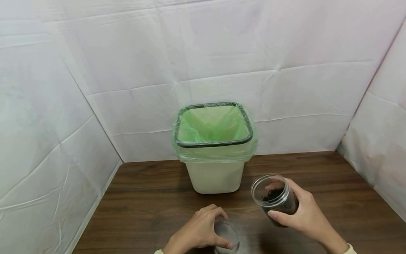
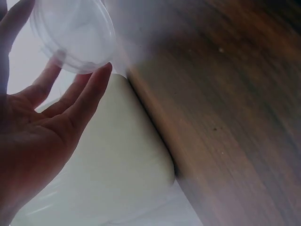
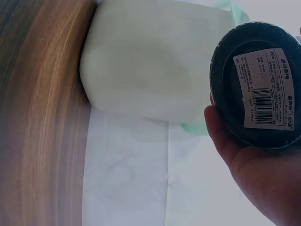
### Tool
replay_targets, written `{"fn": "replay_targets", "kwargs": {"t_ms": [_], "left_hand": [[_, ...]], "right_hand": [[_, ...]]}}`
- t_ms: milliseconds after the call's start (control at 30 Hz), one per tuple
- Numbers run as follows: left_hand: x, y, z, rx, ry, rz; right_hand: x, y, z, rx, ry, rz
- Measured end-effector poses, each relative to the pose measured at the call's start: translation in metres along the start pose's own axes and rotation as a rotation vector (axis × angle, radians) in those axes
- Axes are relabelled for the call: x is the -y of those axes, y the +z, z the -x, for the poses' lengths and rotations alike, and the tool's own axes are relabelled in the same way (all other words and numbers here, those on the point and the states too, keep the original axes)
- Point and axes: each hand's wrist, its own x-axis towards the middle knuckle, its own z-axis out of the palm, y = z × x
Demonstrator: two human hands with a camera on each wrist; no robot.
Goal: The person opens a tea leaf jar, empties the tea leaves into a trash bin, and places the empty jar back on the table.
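Note:
My right hand (image 1: pixel 304 211) grips a clear round jar (image 1: pixel 269 188) with its mouth uncovered and tilted toward the left. Dark, shredded-looking contents (image 1: pixel 273 194) fill its lower part. In the right wrist view a label with a barcode (image 3: pixel 265 89) is stuck to the jar's base. My left hand (image 1: pixel 203 227) holds a clear round lid (image 1: pixel 226 233) by its edge between thumb and fingers, low over the table's near side. The left wrist view shows fingertips at the rim of the lid (image 2: pixel 77 35).
Beyond both hands stands a cream bin (image 1: pixel 215 176) with a dark rim, lined with a green plastic bag (image 1: pixel 250 150). It rests on a dark wooden table (image 1: pixel 142 197). White sheeting (image 1: pixel 133 70) encloses the back and both sides.

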Motion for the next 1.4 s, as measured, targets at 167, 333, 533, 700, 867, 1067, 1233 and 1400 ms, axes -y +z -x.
{"fn": "replay_targets", "kwargs": {"t_ms": [167,333,533,700,867,1067,1233,1400], "left_hand": [[0.0,0.0,0.0,0.064,-0.052,-0.037],[0.0,0.003,-0.002,0.114,-0.076,-0.08],[0.002,0.007,-0.002,0.135,-0.065,-0.123],[0.002,0.006,0.001,0.1,-0.065,-0.131],[0.001,-0.003,0.0,0.059,-0.066,-0.015],[-0.001,-0.014,0.0,-0.062,0.002,0.05],[-0.002,-0.02,0.002,-0.166,0.005,0.121],[-0.004,-0.028,0.003,-0.252,0.017,0.179]], "right_hand": [[0.001,-0.003,-0.002,0.007,0.001,0.014],[0.001,-0.005,-0.003,0.002,0.002,0.027],[0.002,-0.006,-0.006,-0.003,-0.001,0.035],[0.004,-0.008,-0.008,-0.002,-0.005,0.042],[0.006,-0.01,-0.012,-0.005,-0.014,0.053],[0.008,-0.012,-0.016,-0.012,-0.027,0.058],[0.007,-0.012,-0.019,-0.02,-0.028,0.075],[0.008,-0.013,-0.021,-0.029,-0.02,0.096]]}}
